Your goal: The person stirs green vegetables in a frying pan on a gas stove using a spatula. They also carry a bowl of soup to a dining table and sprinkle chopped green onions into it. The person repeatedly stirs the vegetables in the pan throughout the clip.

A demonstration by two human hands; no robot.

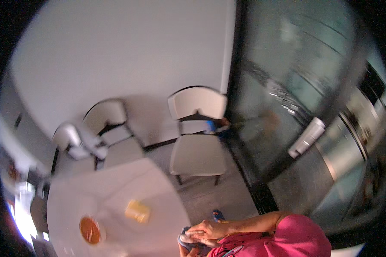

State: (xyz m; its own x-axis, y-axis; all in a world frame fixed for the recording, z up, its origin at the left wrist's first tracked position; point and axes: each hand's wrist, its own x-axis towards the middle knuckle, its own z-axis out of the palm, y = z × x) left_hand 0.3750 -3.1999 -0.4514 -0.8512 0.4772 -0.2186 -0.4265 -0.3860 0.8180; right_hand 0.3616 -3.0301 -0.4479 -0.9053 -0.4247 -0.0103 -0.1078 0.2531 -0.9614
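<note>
At the bottom, just past the edge of a white marble-patterned table (115, 186), my right hand (207, 229) lies over a dark, blurred item (188, 245) with a pale rim. Below it, my left hand (191, 252) is partly cut off by the picture's edge and touches the same item. What the item is cannot be told. On the table rest a yellow packet or cloth (137, 211), blurred, and a round container with orange-brown contents (90, 230), farther left.
Three pale chairs stand along the wall, the nearest (197, 154) beyond the table's right side. A dark-framed glass door (263, 180) with a silver handle or lock (307, 137) is on the right. A blue shoe (217, 215) shows on the floor.
</note>
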